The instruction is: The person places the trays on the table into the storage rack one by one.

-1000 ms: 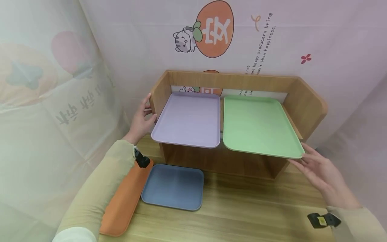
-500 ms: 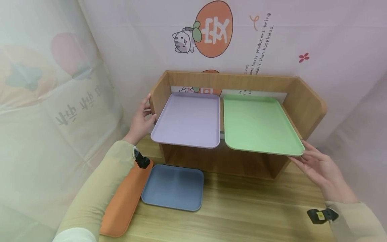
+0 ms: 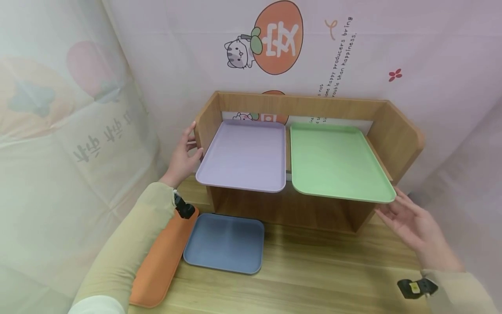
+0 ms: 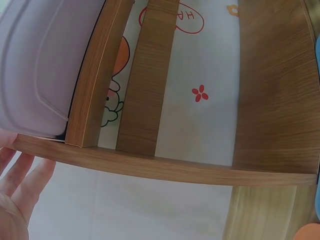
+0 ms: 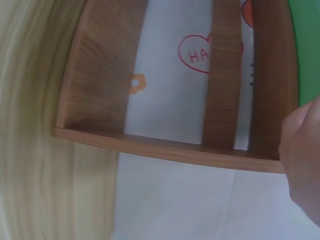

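Observation:
A wooden desktop shelf (image 3: 251, 104) stands against the printed cloth. Side by side on its upper board lie a lilac tray (image 3: 243, 157) and a pale green tray (image 3: 339, 163), their front ends jutting out over the lower compartment. My left hand (image 3: 182, 157) holds the shelf's left side panel, fingers along the outer face, thumb by the front edge close to the lilac tray. At the right side panel, my right hand (image 3: 412, 222) grips around the front edge, just under the green tray's corner. That corner hides its fingertips in the head view.
On the wood-grain table (image 3: 306, 270) lie a blue-grey tray (image 3: 225, 244) and, left of it, a long orange tray (image 3: 161, 261), partly covered by my left sleeve (image 3: 121, 244). Printed cloth (image 3: 172, 56) hangs behind and at both sides.
The green tray's front right corner has risen slightly. My right fingers have slid from that corner to behind it, by the side panel. My left hand has stayed put.

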Demonstrator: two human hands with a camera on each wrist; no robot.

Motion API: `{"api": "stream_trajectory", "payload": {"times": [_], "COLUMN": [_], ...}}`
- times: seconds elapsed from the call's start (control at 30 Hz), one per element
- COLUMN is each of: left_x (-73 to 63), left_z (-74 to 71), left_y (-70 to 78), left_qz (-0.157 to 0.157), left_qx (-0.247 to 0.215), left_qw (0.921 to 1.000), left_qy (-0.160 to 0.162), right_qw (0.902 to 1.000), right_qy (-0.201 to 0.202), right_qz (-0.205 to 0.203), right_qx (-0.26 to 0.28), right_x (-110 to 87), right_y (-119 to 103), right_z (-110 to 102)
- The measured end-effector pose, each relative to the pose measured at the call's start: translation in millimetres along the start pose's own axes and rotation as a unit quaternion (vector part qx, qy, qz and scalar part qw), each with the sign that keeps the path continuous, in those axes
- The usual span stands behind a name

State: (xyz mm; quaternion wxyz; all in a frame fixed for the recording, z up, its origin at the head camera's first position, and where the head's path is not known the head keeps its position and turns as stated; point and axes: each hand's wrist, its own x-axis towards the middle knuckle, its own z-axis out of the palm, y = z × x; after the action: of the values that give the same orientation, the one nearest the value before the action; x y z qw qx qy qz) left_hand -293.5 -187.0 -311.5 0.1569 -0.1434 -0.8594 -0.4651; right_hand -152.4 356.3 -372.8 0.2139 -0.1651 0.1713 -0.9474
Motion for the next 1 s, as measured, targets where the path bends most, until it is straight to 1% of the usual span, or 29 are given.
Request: {"api": "stream_trajectory", "payload": {"times": [0.17, 0.3, 0.37, 0.5, 0.63, 0.8, 0.9, 1.0], "left_x": [-0.5, -0.1, 0.1, 0.1, -0.3, -0.4, 0.1, 0.9], "left_z": [-1.0, -1.0, -0.8, 0.0, 0.4, 0.3, 0.2, 1.1], "left_y": [-0.2, -0.5, -0.1, 0.6, 1.3, 1.0, 0.4, -0.9], "left_qz": [-0.004, -0.002, 0.002, 0.009, 0.004, -0.003, -0.001, 0.008], "left_qx": [0.0, 0.002, 0.001, -0.004, -0.003, 0.003, -0.001, -0.008], "left_qw": [1.0, 1.0, 1.0, 0.9999, 1.0, 1.0, 1.0, 0.9999], "left_qy": [-0.002, -0.001, 0.001, 0.003, 0.002, -0.001, -0.001, 0.002], "right_qw": [0.9986, 0.9973, 0.9973, 0.9977, 0.9974, 0.9964, 0.9945, 0.9907], "right_qy": [-0.035, -0.038, -0.031, -0.023, -0.017, -0.002, 0.013, 0.031], "right_qz": [0.015, 0.033, 0.04, 0.049, 0.065, 0.084, 0.099, 0.117], "right_qx": [0.036, 0.054, 0.053, 0.041, 0.026, -0.016, -0.034, -0.062], "right_x": [-4.6, -8.5, -10.1, -12.5, -12.9, -10.0, -7.1, -5.1], "right_y": [11, 25, 33, 51, 71, 93, 106, 119], "right_z": [-16, -32, -40, -57, -71, -86, -94, -100]}}
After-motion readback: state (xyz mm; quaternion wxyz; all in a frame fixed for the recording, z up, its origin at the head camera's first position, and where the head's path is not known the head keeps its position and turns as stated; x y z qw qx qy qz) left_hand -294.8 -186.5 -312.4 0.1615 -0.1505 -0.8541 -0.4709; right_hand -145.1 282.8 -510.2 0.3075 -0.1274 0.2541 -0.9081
